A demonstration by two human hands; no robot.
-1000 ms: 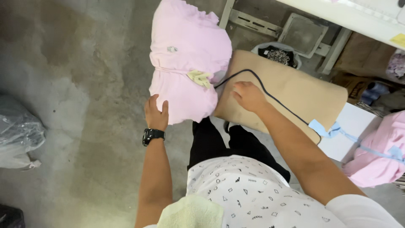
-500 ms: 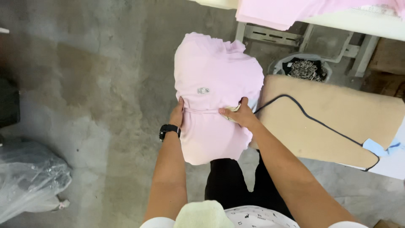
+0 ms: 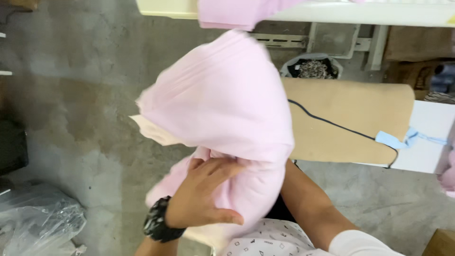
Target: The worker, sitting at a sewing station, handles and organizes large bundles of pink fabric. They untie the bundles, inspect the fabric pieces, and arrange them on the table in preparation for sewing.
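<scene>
A folded pink garment (image 3: 222,109) is raised in front of me, blurred by motion, over the grey concrete floor. My left hand (image 3: 201,196), with a black watch on the wrist, lies flat against the garment's lower part, fingers spread. My right forearm (image 3: 308,208) runs up under the garment; the right hand itself is hidden behind the cloth.
A tan padded board (image 3: 350,123) with a black cord across it stands to the right. Beyond it are a bin of scraps (image 3: 313,68) and a white table edge (image 3: 360,12) with pink cloth on it. A clear plastic bag (image 3: 38,220) lies at lower left.
The garment has come up and closer to the camera, tilting over. My left hand moved from its side onto its lower face; my right hand went out of sight behind it.
</scene>
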